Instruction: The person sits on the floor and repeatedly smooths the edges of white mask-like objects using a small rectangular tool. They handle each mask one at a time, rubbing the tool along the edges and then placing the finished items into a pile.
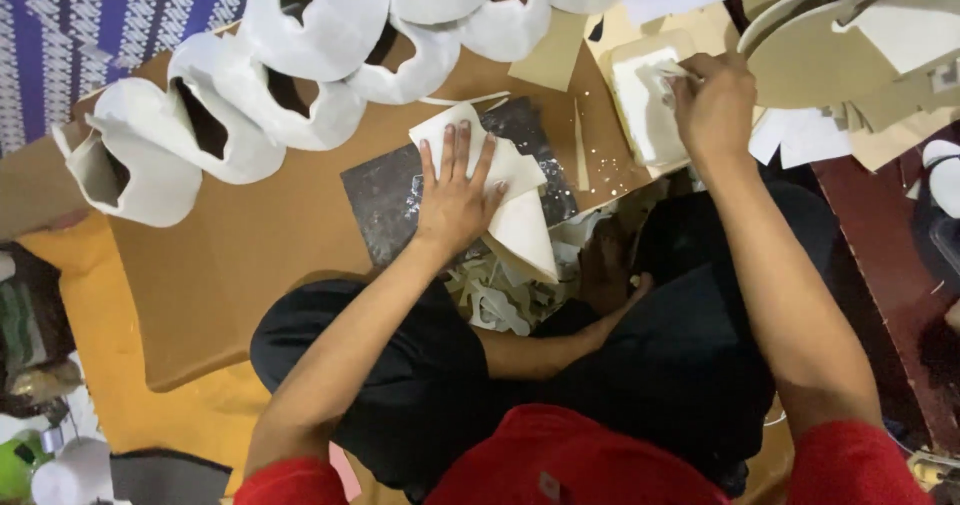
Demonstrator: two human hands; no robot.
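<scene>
1. Two bare hands work above crossed legs in black trousers point(420, 365); red sleeves fill the bottom edge of the frame.
2. White offcuts point(500, 300) lie heaped in the lap at frame centre, just below the board's near edge.
3. Left hand point(455, 200) lies flat, fingers spread and straight, pressing a white cut sheet point(520, 220) onto a dark grey mat point(385, 200) at centre. It grips nothing; it only pins the sheet down.
4. That sheet looks thin, light and bendy, its lower corner folding over the mat's edge; it would likely crease if pinched, so a flat palm or a hold along an edge suits it.
5. Brown cardboard point(230, 265) under the mat spreads toward the left of the frame.
6. Right hand point(712, 105), upper right, has its fingers curled around a slim tool, possibly a brush or blade, too small to tell, its tip over a white pad point(640, 110).
7. Farthest, along the top, sits a row of curved white shells point(250, 95); tan board pieces point(830, 55) are stacked at upper right.
</scene>
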